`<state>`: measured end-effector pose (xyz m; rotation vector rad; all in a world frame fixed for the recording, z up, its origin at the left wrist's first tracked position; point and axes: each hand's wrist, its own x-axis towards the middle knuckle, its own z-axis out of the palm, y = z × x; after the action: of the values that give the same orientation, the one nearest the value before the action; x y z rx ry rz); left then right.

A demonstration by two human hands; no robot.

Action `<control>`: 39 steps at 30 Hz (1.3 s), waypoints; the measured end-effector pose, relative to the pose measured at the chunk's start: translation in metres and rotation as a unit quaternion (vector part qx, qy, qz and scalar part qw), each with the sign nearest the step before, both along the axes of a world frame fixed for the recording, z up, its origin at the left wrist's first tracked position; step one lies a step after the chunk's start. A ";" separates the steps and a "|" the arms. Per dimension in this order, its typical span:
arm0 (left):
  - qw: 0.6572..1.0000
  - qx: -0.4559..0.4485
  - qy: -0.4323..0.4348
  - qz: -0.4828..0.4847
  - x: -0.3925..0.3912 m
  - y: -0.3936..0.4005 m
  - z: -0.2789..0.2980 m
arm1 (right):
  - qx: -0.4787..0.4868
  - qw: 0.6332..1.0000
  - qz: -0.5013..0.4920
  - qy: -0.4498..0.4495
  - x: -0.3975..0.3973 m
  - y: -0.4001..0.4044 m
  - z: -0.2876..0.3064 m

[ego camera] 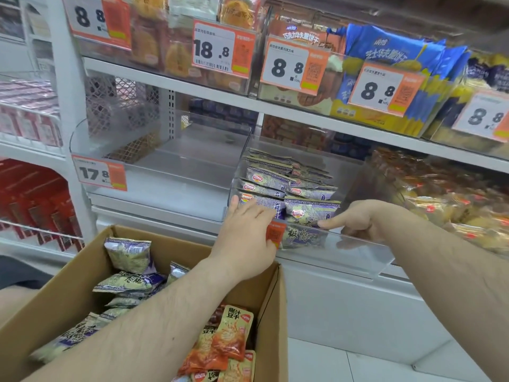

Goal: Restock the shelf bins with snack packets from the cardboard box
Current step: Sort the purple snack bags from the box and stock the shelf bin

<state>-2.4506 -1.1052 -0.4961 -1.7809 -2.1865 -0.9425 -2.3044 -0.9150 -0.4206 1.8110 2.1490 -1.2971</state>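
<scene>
A clear shelf bin (358, 253) on the middle shelf holds rows of purple snack packets (289, 186). My left hand (245, 230) reaches over the bin's front left corner, fingers straight, and rests on the front packets beside an orange tag (274, 234). My right hand (356, 220) grips the bin's clear front wall, with the index finger lying along its top edge and the other fingers curled behind it. Below my left forearm the open cardboard box (275, 299) holds more purple packets (129, 255) and orange-red packets (234, 334).
A clear bin (179, 166) with a 17.8 price tag (99, 174) sits left of the purple one and holds no packets. To the right is a bin of wrapped pastries (440, 205). The shelf above carries biscuit packs (385, 59) behind price tags.
</scene>
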 end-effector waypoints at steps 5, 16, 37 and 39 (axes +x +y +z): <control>0.966 0.143 -0.214 -0.007 -0.002 -0.047 -0.008 | 0.434 0.900 -0.013 0.017 -0.011 -0.069 0.006; 0.826 -0.059 -0.518 0.214 -0.037 -0.186 -0.090 | 0.126 0.850 0.480 -0.174 -0.099 -0.250 -0.176; 0.401 -0.060 -0.905 0.131 -0.047 -0.219 -0.086 | 0.340 0.856 0.376 0.103 -0.062 -0.288 -0.149; 0.435 -0.047 -0.890 0.133 -0.046 -0.216 -0.090 | 0.301 0.859 0.408 0.070 -0.061 -0.294 -0.149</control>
<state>-2.4965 -1.3211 -0.5857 0.6366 -2.7036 -3.4542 -2.3650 -1.2088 -0.5700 0.6303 3.0922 -0.5859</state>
